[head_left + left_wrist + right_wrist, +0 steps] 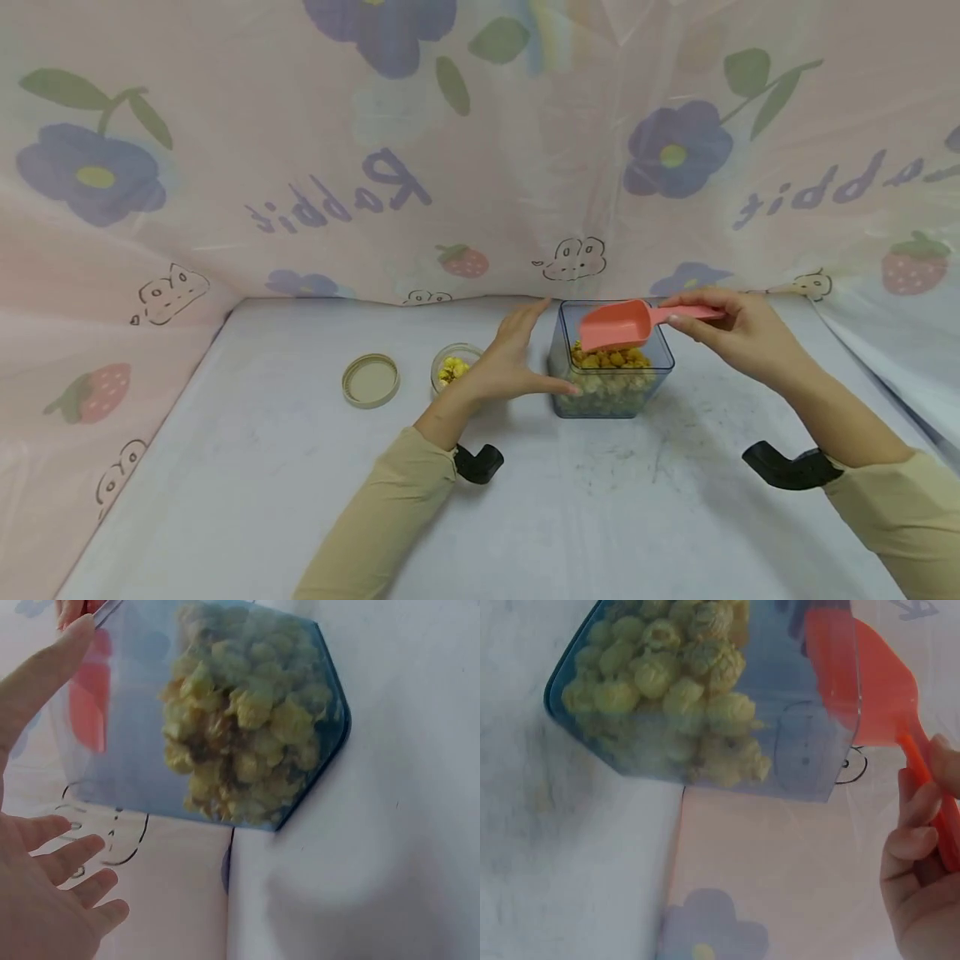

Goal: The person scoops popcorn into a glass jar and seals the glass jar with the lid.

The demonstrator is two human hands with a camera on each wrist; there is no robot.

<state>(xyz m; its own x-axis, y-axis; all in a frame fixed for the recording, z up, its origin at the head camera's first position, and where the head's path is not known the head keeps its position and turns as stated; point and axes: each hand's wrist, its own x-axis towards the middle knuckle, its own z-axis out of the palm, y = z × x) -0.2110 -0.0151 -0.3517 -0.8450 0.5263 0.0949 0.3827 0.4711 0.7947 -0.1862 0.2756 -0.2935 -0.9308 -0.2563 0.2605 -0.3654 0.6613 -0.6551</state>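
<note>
A clear bluish square container (611,398) stands on the table, partly filled with popcorn (247,712). My right hand (738,333) grips the handle of a coral-pink scoop (618,323). The scoop's bowl hangs at the container's mouth, partly inside the rim in the right wrist view (870,682); it looks to hold no popcorn. My left hand (506,362) is at the container's left side, fingers spread and thumb reaching along the near rim. In the left wrist view the thumb is by the rim and the other fingers (71,859) are straight, apart from the wall.
Left of the container, partly behind my left wrist, stands a small round clear jar (455,367) with some yellow popcorn. A round beige lid (371,381) lies farther left on the white table (262,483). A patterned curtain (510,208) hangs right behind the container.
</note>
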